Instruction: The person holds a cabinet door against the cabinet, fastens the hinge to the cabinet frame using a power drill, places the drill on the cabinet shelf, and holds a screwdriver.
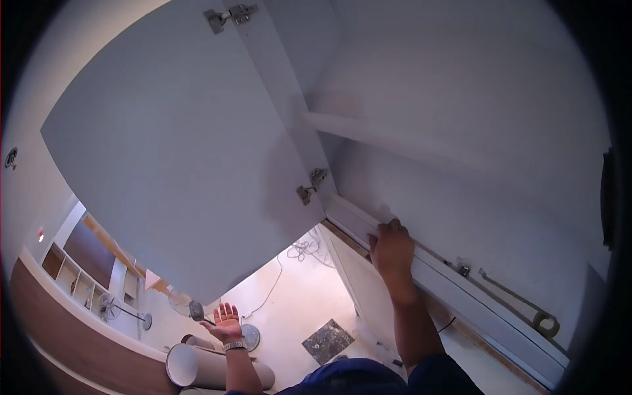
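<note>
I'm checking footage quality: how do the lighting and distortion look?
All in the head view: wide-angle distortion bends edges, corners go black; cabinet interior dim and bluish, floor bright and pale; soft shadow on the open door near its lower hinge.

The open cabinet (454, 210) carries a thin hook-ended bar (517, 296).

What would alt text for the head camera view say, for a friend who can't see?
A person's right hand rests on the front edge of an open pale cabinet. The left hand, palm open and empty, appears below the cabinet's open door.
</note>
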Motion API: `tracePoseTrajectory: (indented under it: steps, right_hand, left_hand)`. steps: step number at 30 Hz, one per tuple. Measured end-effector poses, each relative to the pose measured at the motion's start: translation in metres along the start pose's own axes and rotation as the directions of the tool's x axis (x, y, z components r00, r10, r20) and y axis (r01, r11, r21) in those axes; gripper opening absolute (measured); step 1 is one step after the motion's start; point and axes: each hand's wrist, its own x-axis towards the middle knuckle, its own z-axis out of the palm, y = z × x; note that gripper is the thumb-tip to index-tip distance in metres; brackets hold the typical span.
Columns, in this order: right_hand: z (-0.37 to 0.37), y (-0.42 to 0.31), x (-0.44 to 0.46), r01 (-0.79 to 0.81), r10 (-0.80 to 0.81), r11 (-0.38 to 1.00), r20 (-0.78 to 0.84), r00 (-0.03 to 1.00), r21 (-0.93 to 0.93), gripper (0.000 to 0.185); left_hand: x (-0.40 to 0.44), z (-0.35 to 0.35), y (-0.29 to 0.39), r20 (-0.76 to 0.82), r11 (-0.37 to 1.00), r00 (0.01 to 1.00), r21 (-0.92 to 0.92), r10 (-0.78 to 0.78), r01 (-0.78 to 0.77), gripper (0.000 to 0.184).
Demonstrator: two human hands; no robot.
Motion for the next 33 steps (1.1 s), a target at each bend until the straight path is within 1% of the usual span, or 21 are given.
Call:
tracePoseTrajectory:
  steps: [3, 5, 6, 12, 14, 15, 18, 22, 24, 26, 27, 29, 31, 33]
  right_hand:
    - [0.0, -0.001, 0.002, 0.021, -0.021, 1.0, -0.044, 0.999, 0.007, 0.025]
    - [0.003, 0.0, 0.002, 0.041, -0.039, 0.999, -0.08, 0.996, 0.012, 0.025]
    - [0.002, -0.001, 0.002, 0.04, -0.038, 0.999, -0.075, 0.996, 0.019, 0.025]
    - [-0.004, -0.003, 0.0, 0.023, -0.021, 0.999, -0.056, 0.998, 0.031, 0.026]
    - [-0.002, -0.002, 0.001, 0.027, -0.026, 0.999, -0.037, 0.999, 0.027, 0.027]
    - [-0.001, -0.002, 0.0, 0.031, -0.03, 0.999, -0.055, 0.998, 0.019, 0.026]
    - [0.002, -0.003, -0.001, 0.042, -0.042, 0.999, -0.088, 0.995, -0.001, 0.026]
    - [0.001, -0.004, -0.001, 0.043, -0.046, 0.998, -0.085, 0.995, -0.043, 0.026]
    - [0.003, -0.005, -0.001, 0.047, -0.051, 0.997, -0.073, 0.996, -0.056, 0.026]
    - [0.005, -0.005, 0.001, 0.041, -0.044, 0.997, -0.038, 0.998, -0.06, 0.027]
    - [0.007, -0.004, 0.001, 0.046, -0.05, 0.997, -0.063, 0.997, -0.062, 0.026]
    - [0.012, 0.0, -0.003, 0.047, -0.053, 0.996, -0.088, 0.995, -0.069, 0.025]
    - [0.015, 0.001, 0.0, 0.052, -0.06, 0.996, -0.119, 0.991, -0.071, 0.025]
    - [0.014, 0.0, 0.0, 0.053, -0.061, 0.996, -0.112, 0.992, -0.07, 0.024]
  left_hand:
    - [0.005, 0.014, 0.003, 0.076, 0.997, 0.996, -0.062, 0.057, -0.053, 0.101]
    - [0.007, 0.024, 0.005, 0.051, 0.995, 0.996, -0.078, 0.068, -0.064, 0.1]
    - [0.008, 0.026, 0.007, 0.039, 0.994, 0.997, -0.083, 0.073, -0.069, 0.1]
    - [0.018, 0.024, 0.014, 0.144, 0.991, 0.988, -0.127, 0.064, -0.046, 0.096]
    - [0.017, 0.024, 0.014, 0.188, 0.992, 0.98, -0.118, 0.06, -0.038, 0.093]
    - [0.014, 0.026, 0.016, 0.209, 0.993, 0.976, -0.114, 0.061, -0.038, 0.092]
    - [0.009, 0.033, 0.018, 0.13, 0.988, 0.99, -0.151, 0.059, -0.039, 0.081]
    - [0.012, 0.03, 0.021, 0.154, 0.989, 0.987, -0.144, 0.049, -0.026, 0.082]
    - [0.019, 0.028, 0.024, 0.195, 0.988, 0.979, -0.154, 0.062, -0.032, 0.083]
    - [0.025, 0.023, 0.03, 0.23, 0.992, 0.972, -0.127, 0.057, -0.028, 0.084]
    - [0.029, 0.021, 0.03, 0.258, 0.994, 0.965, -0.108, 0.052, -0.025, 0.084]
    - [0.031, 0.022, 0.031, 0.202, 0.995, 0.978, -0.097, 0.053, -0.034, 0.082]
    - [0.027, 0.026, 0.031, 0.173, 0.995, 0.984, -0.087, 0.051, -0.037, 0.081]
    - [0.023, 0.032, 0.032, 0.157, 0.997, 0.987, -0.074, 0.042, -0.03, 0.08]
